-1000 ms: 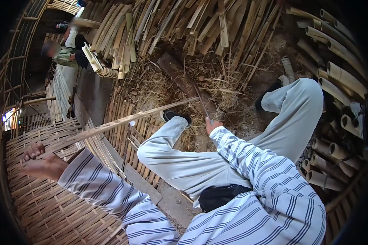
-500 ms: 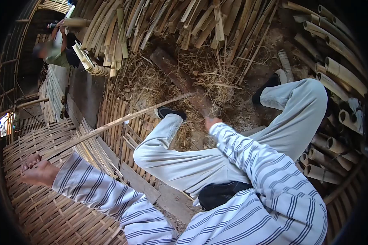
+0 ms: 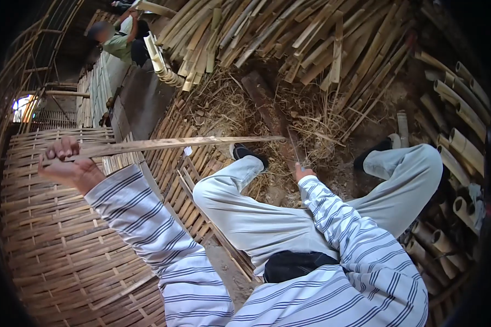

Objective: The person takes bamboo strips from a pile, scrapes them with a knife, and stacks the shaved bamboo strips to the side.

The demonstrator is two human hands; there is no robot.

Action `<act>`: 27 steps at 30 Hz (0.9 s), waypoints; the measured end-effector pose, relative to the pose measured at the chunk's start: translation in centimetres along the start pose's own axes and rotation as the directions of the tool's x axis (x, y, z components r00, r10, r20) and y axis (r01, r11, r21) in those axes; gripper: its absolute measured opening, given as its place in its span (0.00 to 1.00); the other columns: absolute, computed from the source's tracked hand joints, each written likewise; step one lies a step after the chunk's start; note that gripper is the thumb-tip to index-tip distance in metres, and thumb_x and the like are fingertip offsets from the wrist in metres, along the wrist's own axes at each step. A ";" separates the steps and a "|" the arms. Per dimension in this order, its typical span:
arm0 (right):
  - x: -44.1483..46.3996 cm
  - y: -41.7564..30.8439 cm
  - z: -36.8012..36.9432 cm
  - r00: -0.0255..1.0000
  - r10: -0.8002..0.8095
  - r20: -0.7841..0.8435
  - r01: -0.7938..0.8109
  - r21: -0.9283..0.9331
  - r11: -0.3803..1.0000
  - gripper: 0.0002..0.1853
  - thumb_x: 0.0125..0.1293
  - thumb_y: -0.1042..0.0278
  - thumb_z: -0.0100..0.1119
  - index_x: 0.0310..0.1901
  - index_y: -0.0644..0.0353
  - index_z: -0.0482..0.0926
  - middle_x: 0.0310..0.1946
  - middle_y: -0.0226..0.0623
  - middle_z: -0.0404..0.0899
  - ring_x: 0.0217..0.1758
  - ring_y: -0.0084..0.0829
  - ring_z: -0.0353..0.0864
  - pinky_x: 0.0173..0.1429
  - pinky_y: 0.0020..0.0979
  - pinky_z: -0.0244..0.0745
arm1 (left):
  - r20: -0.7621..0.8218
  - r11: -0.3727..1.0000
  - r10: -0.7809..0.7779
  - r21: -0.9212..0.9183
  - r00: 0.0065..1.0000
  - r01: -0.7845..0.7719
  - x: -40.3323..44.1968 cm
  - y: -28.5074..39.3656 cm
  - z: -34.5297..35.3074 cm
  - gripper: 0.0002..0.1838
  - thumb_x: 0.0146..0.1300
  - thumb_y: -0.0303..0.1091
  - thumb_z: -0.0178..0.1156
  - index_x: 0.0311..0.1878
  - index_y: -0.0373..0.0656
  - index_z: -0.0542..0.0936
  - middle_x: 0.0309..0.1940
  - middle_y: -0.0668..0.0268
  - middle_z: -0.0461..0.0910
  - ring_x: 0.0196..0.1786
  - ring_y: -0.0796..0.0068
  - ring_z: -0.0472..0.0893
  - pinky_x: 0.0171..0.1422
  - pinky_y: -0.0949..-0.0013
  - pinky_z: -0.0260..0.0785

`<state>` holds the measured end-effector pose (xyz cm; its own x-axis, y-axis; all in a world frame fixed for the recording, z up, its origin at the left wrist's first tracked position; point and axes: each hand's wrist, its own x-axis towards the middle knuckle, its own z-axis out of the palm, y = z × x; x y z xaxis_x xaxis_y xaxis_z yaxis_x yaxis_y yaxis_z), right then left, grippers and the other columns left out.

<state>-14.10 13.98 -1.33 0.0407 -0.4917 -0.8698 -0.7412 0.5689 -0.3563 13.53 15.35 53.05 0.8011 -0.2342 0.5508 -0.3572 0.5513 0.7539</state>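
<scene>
Bamboo strip (image 3: 163, 144) gripped in the left hand (image 3: 71, 162) has shifted toward the mat's (image 3: 65, 240) far edge, its tip likely reachable by the blade (image 3: 296, 153) clasped in the right hand (image 3: 305, 172).

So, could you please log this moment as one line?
left hand: holding bamboo strip | right hand: holding thin blade | strip's far end: at brown board | shavings: on ground

Bamboo workshop, stacked split strips (image 3: 289, 35), woven panel (image 3: 60, 234), shavings (image 3: 215, 103)
</scene>
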 end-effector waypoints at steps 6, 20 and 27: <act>-6.2 -4.1 -5.5 0.942 -0.326 -0.077 0.329 0.028 0.944 0.38 0.57 0.32 0.46 0.45 0.67 0.78 0.42 0.59 0.77 0.50 0.51 0.75 0.57 0.41 0.67 | 0.692 0.798 -0.012 -0.428 0.721 0.424 0.8 0.1 -1.3 0.14 0.57 0.40 0.50 0.19 0.49 0.62 0.11 0.74 0.54 0.16 0.82 0.51 0.19 0.78 0.47; -20.5 -6.3 -11.0 0.691 -0.697 -0.192 0.720 0.274 0.638 0.34 0.65 0.35 0.38 0.31 0.65 0.76 0.23 0.51 0.77 0.30 0.47 0.77 0.38 0.43 0.71 | 0.726 0.850 -0.041 -0.336 0.687 0.406 -4.2 2.7 6.6 0.16 0.59 0.41 0.46 0.17 0.47 0.61 0.10 0.71 0.56 0.15 0.81 0.53 0.16 0.77 0.47; -26.0 -7.3 -8.7 0.516 -0.844 -0.147 0.856 0.119 0.503 0.27 0.69 0.48 0.40 0.29 0.66 0.75 0.20 0.54 0.75 0.26 0.52 0.77 0.32 0.43 0.70 | 0.387 0.981 -0.012 -0.176 0.922 0.086 -8.2 4.1 9.1 0.15 0.57 0.40 0.45 0.16 0.50 0.58 0.08 0.72 0.54 0.13 0.82 0.52 0.13 0.80 0.42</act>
<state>-15.55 16.88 26.91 0.5481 -0.8306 -0.0983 -0.2584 -0.0564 -0.9644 1.10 12.23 54.87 0.5570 -0.5321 0.6377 -0.1972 0.6611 0.7239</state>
